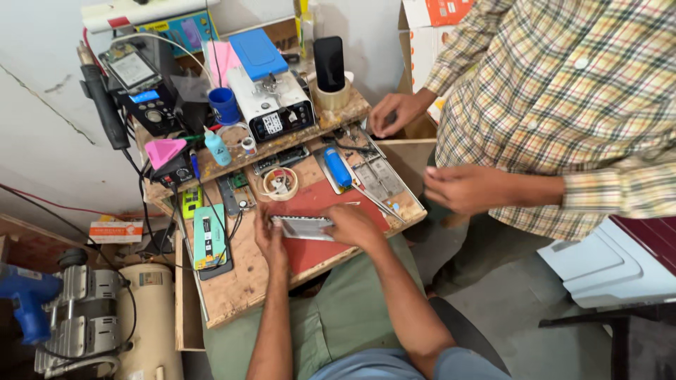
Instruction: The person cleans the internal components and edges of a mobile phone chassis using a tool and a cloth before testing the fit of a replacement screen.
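Nearest my lens are my own two forearms, running up from the bottom edge to the wooden counter [239, 281]. I take the red mat [310, 250] on that counter as my landmark. On the mat lies a flat silver phone panel [303, 226], and both of my hands are on it: the left hand [267, 236] pinches its left end, the right hand [352, 224] lies over its right end with the fingers curled on the edge. So both hands are closed on the panel, one at each end, with the panel's middle bare between them.

Right of the mat stands a second person in a checked shirt [563, 105]. One of their hands [394, 111] rests at the counter's far right corner, the other [461, 188] hovers just off the counter's right edge, fingers loosely curled; I cannot tell whether it holds anything.

Behind the mat sits a white machine with a blue pad on top [271, 102]. Left of the mat lies a green phone-shaped block [209, 236]. Just behind the mat are a roll of tape [279, 183] and a blue cylinder [337, 167] on a metal tray. Further back stand a blue cup [224, 105] and a small blue-green bottle [217, 146].
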